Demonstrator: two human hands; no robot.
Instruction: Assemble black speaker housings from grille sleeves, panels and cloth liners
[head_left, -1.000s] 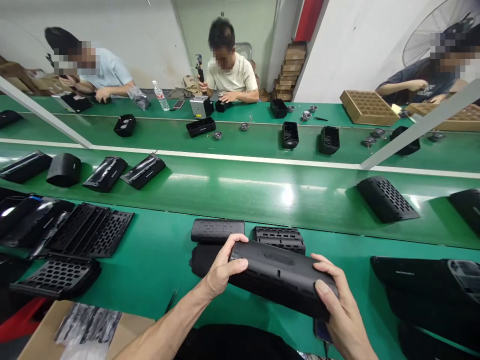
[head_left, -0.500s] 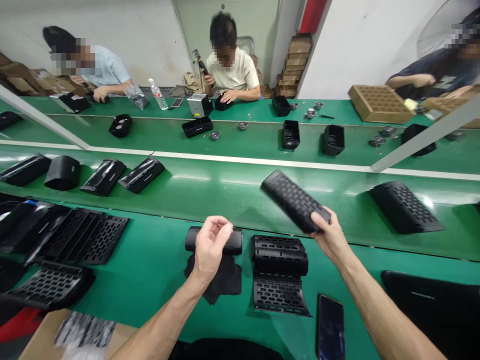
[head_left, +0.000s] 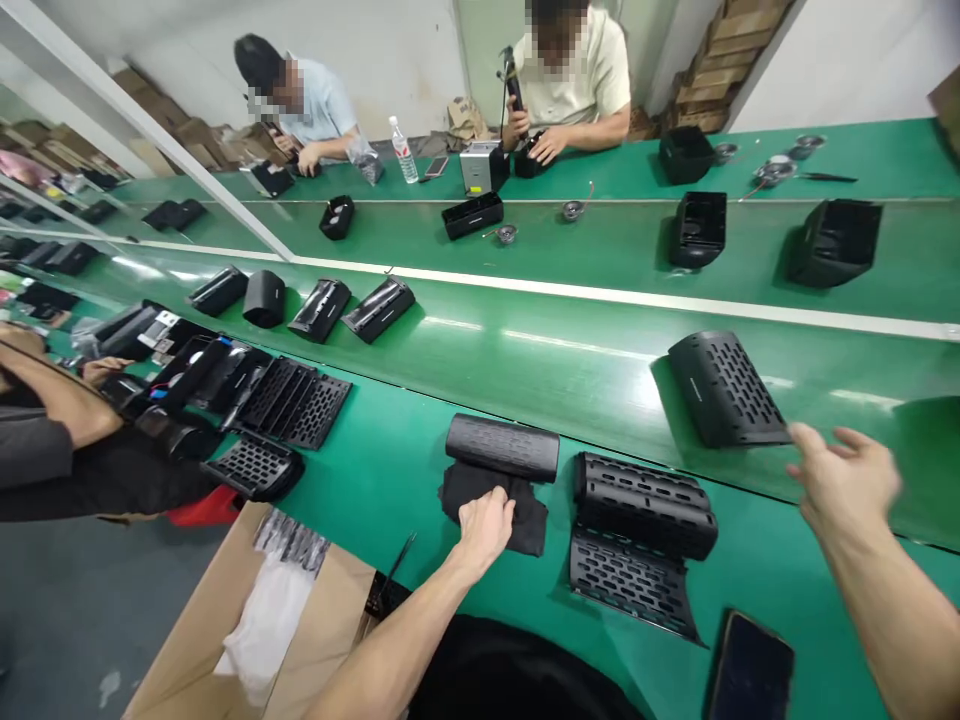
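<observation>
My left hand (head_left: 486, 528) rests on a stack of dark cloth pieces (head_left: 529, 525), its fingers pinched together at the cloth. Just behind the cloth lies a rounded black casing (head_left: 502, 447). My right hand (head_left: 847, 475) is at the right, blurred, with its fingers apart and nothing in them. Close to its fingertips, a black speaker housing with a slotted grille (head_left: 724, 390) stands on the green belt. Between my hands are stacked slotted black grilles (head_left: 645, 505), with one curved grille panel (head_left: 634, 585) in front.
A phone (head_left: 750, 665) lies at the lower right. Several black housings (head_left: 379, 308) sit along the belt. More grille panels (head_left: 319, 410) and an open carton (head_left: 202, 610) are at the left. Co-workers (head_left: 577, 90) sit across the line; another person's arm (head_left: 67, 400) shows at the left edge.
The view has swung left. My right hand has let go of the slotted housing, which now stands on the belt. My left hand has come down onto the cloth.
</observation>
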